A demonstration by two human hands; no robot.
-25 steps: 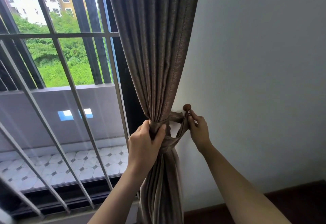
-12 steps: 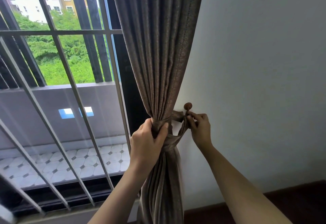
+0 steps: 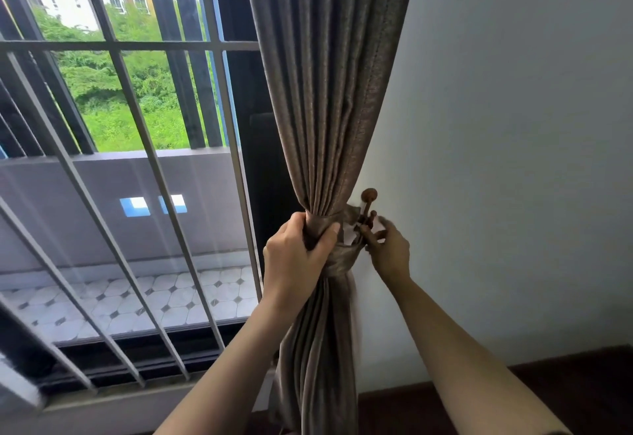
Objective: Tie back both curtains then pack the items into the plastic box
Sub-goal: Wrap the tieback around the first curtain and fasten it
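Left hand point(image 3: 295, 258), right hand point(image 3: 390, 252), forearms point(image 3: 455, 338) bare

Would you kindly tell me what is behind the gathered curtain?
Right of the curtain a white wall and wooden hook show, left of it a dark window frame; whatever sits directly behind the folds is covered.
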